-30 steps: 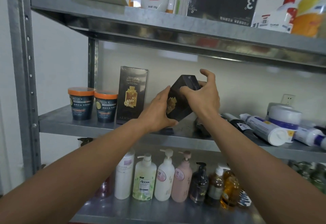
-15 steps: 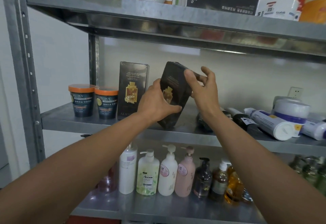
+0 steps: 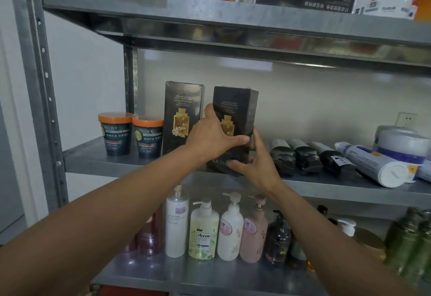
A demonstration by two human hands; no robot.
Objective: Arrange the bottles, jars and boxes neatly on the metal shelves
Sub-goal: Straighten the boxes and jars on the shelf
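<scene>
A black box with a gold bottle picture (image 3: 238, 111) stands upright on the middle metal shelf (image 3: 93, 160), just right of a matching black box (image 3: 183, 109). My left hand (image 3: 210, 137) grips its left edge and front, thumb across the face. My right hand (image 3: 254, 165) holds its lower right corner, fingers wrapped round the base. Two orange-lidded dark jars (image 3: 130, 133) stand left of the boxes.
Dark tubes (image 3: 305, 158) and white tubes (image 3: 375, 167) lie on their sides on the middle shelf's right, with a white jar (image 3: 401, 144) behind. Pump bottles (image 3: 217, 228) line the lower shelf. The top shelf (image 3: 233, 13) carries a black box, white bottles and a tray.
The box was tilted in the air between both hands; now it stands upright on the shelf beside the matching box. My right hand slid from its top down to its base.
</scene>
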